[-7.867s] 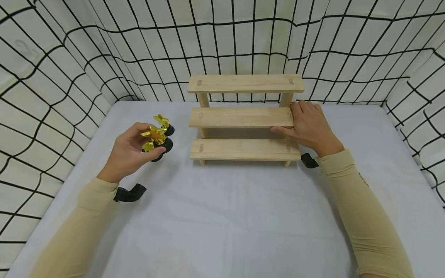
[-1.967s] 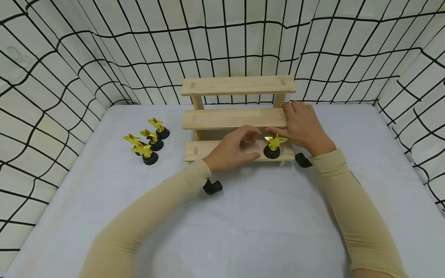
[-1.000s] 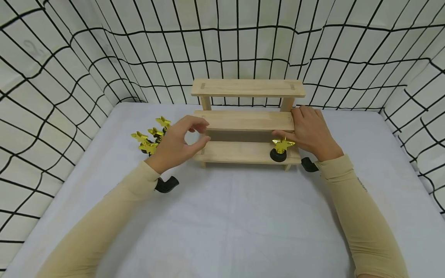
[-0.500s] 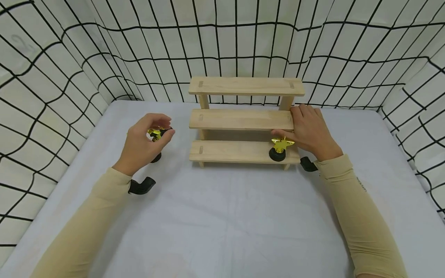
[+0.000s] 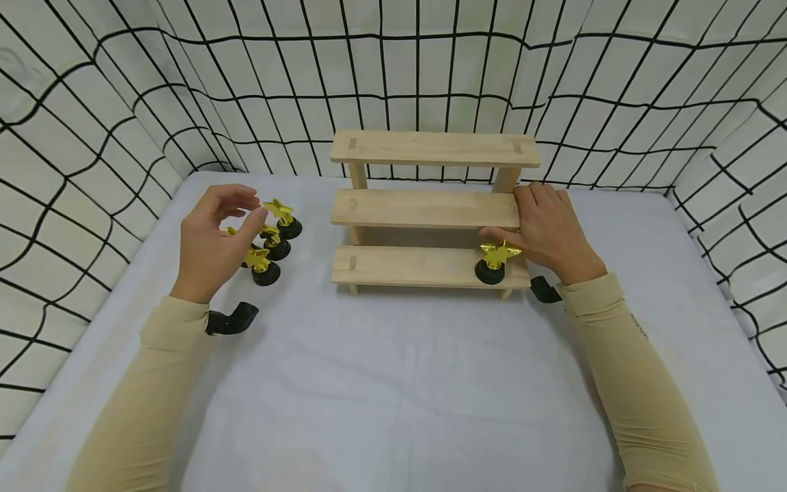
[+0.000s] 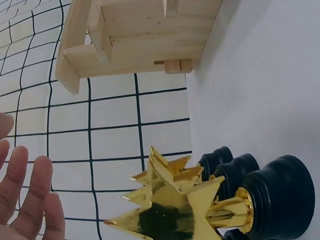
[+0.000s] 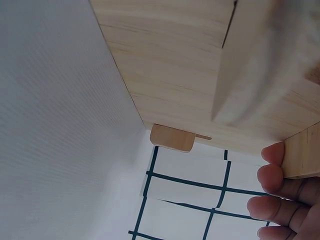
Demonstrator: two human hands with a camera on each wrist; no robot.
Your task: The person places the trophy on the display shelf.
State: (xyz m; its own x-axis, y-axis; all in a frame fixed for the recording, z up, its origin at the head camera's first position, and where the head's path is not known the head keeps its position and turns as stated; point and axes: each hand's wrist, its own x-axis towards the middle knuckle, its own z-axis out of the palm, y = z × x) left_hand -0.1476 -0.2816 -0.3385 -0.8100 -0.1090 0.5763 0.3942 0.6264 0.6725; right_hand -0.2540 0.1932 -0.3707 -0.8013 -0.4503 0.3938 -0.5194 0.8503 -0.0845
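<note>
My right hand (image 5: pixel 550 232) grips the right end of the middle board on a three-step wooden display rack (image 5: pixel 424 209), thumb in front. In the right wrist view, its fingertips (image 7: pixel 270 177) touch the wood. A small gold star trophy (image 5: pixel 490 271) with a black base stands at the right end of the bottom step. My left hand (image 5: pixel 212 236) hovers at the left beside several matching trophies (image 5: pixel 267 275), partly hiding them. Its fingers are loosely bent and hold nothing. In the left wrist view, those fingers (image 6: pixel 36 190) are apart from the nearest gold star (image 6: pixel 172 207).
A white cloth (image 5: pixel 393 383) covers the table. Black wire grid (image 5: pixel 418 75) stands along the back and both sides, close behind the rack. A black wrist mount (image 5: pixel 232 320) sticks out below my left hand, another (image 5: pixel 544 290) by my right.
My left hand has left the trophy on the bottom step and moved left to the trophy group. Eight seconds ago that step bore no trophy. My right hand stays on the rack.
</note>
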